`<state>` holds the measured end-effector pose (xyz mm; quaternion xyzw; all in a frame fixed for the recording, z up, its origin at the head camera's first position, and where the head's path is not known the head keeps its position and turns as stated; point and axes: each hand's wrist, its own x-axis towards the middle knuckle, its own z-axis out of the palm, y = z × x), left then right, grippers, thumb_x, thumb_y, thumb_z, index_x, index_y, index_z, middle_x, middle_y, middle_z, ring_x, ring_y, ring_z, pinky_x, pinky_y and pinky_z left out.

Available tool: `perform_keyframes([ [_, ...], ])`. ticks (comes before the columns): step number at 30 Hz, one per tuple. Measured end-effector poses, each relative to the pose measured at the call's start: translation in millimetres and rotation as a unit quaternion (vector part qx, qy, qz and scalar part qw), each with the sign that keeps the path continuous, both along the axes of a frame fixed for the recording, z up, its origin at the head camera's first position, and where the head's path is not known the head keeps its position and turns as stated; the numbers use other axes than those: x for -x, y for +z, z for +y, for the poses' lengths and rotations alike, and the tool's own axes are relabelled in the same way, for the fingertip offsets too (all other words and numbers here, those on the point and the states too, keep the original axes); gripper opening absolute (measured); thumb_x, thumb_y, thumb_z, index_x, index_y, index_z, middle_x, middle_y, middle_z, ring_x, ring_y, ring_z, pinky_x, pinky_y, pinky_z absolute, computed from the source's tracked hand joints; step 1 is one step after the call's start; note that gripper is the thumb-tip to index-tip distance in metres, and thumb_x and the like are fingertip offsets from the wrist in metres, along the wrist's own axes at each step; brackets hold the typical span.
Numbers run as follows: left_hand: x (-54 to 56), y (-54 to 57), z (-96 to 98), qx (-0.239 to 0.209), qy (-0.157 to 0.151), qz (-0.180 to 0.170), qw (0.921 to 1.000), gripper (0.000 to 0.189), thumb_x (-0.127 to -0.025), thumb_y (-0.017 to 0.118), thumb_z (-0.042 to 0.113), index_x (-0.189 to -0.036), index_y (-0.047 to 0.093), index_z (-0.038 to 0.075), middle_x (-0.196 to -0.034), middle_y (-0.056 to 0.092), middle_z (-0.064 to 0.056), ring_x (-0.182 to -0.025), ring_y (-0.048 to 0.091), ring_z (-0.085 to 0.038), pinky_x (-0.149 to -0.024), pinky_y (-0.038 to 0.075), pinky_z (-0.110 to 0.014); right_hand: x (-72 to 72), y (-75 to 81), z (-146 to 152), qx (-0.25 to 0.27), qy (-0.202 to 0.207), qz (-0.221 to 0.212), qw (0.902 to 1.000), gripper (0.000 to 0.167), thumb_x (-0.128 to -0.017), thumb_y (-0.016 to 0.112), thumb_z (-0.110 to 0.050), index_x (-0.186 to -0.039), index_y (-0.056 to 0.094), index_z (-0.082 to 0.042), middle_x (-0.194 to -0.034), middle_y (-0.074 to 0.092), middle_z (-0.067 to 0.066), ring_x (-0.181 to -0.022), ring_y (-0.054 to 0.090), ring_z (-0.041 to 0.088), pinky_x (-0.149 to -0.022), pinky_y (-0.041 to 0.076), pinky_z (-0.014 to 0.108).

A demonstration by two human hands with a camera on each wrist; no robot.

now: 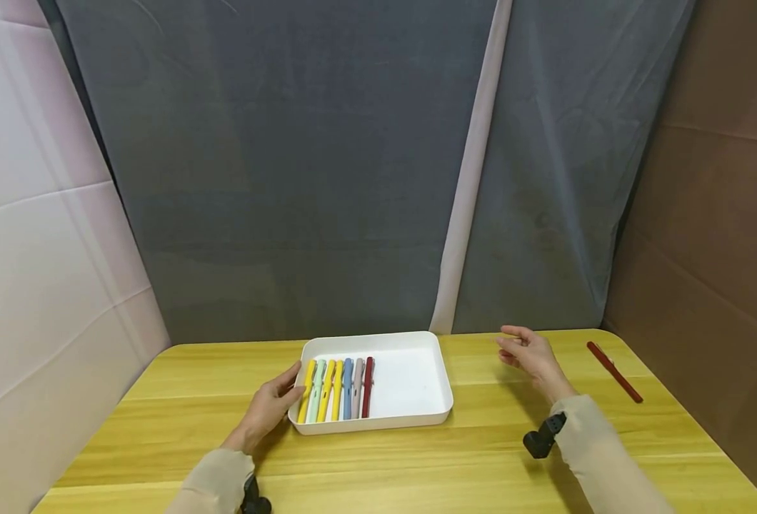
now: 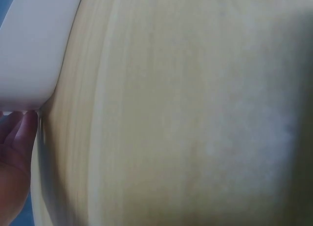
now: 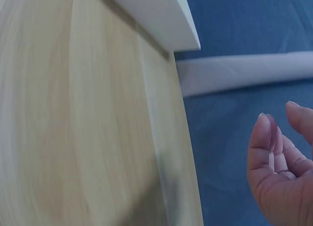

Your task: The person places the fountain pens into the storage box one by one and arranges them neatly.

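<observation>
At the left end of a white tray (image 1: 410,378), my left hand (image 1: 266,410) grips the side wall, thumb at the rim and fingers along the outside. In the left wrist view, fingertips (image 2: 29,125) meet the tray's corner. Several pens lie side by side in the tray's left half: yellow, mint green, blue (image 1: 348,389), grey and, rightmost, a dark red pen (image 1: 368,389). My right hand (image 1: 533,360) hovers above the table right of the tray, fingers loosely bent and holding nothing. Another dark red pen (image 1: 615,373) lies on the table to its right.
The wooden table (image 1: 417,464) meets a dark grey curtain (image 1: 288,178) at its back edge, where a pale strip (image 1: 471,171) hangs. A white cloth (image 1: 51,250) stands on the left and a brown one (image 1: 706,214) on the right.
</observation>
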<state>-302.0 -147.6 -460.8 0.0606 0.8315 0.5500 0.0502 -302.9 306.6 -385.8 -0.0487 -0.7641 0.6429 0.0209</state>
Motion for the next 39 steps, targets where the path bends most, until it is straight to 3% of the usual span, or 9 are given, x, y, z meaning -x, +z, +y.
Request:
perform_keyframes([
  [7,-0.1,1.1,-0.6,0.005,0.002,0.0,1.0,0.058,-0.097,0.05,0.012,-0.148,0.024,0.004,-0.153,0.024,-0.018,-0.14,0.024,-0.033,-0.11,0.026,-0.045,-5.9,-0.5,25,-0.024,-0.006,-0.004,0.9997,0.054,-0.094,0.057,-0.013,-0.14,0.035,0.007,-0.088,0.06,-0.003,-0.079,0.063,0.007,-0.077,0.055,0.022],
  [21,-3.6,2.1,-1.3,0.001,0.001,0.0,1.0,0.057,-0.097,0.05,0.012,-0.148,0.024,0.003,-0.153,0.024,-0.017,-0.14,0.023,-0.033,-0.111,0.025,-0.045,-16.8,-0.3,73,-0.063,-0.026,0.002,0.9977,0.058,-0.094,0.056,-0.013,-0.14,0.031,0.011,-0.078,0.06,-0.015,-0.076,0.063,0.002,-0.077,0.055,0.023],
  [32,-5.4,5.2,-2.4,-0.002,-0.001,-0.007,1.0,0.059,-0.097,0.051,0.013,-0.149,0.023,0.004,-0.154,0.023,-0.016,-0.14,0.025,-0.032,-0.11,0.027,-0.043,-27.5,2.1,111,-0.093,-0.017,-0.002,0.9955,0.063,-0.094,0.058,-0.018,-0.142,0.028,0.01,-0.082,0.058,-0.022,-0.077,0.06,-0.006,-0.078,0.053,0.019],
  [34,-5.8,5.7,-3.0,-0.002,-0.003,-0.008,1.0,0.059,-0.097,0.051,0.012,-0.149,0.022,0.004,-0.154,0.022,-0.016,-0.14,0.024,-0.032,-0.11,0.027,-0.043,-29.4,1.7,120,-0.066,-0.017,0.003,0.9977,0.048,-0.093,0.059,-0.016,-0.136,0.044,-0.002,-0.081,0.058,-0.022,-0.075,0.06,-0.006,-0.076,0.053,0.017],
  [37,-6.1,6.6,-4.0,-0.004,-0.004,-0.008,1.0,0.059,-0.097,0.05,0.012,-0.149,0.022,0.003,-0.154,0.023,-0.017,-0.14,0.024,-0.031,-0.11,0.027,-0.043,-32.1,1.7,132,-0.019,-0.01,0.021,0.9996,0.024,-0.091,0.061,-0.011,-0.111,0.059,-0.024,-0.081,0.06,-0.019,-0.075,0.061,-0.005,-0.073,0.053,0.015],
  [39,-5.9,6.6,-4.9,-0.006,-0.004,-0.008,0.9999,0.059,-0.097,0.05,0.012,-0.149,0.022,0.003,-0.153,0.023,-0.017,-0.14,0.024,-0.031,-0.11,0.027,-0.043,-34.1,2.0,139,0.014,-0.002,0.028,0.9995,0.028,-0.09,0.061,-0.007,-0.095,0.058,-0.035,-0.082,0.061,-0.017,-0.076,0.062,-0.004,-0.071,0.053,0.014],
])
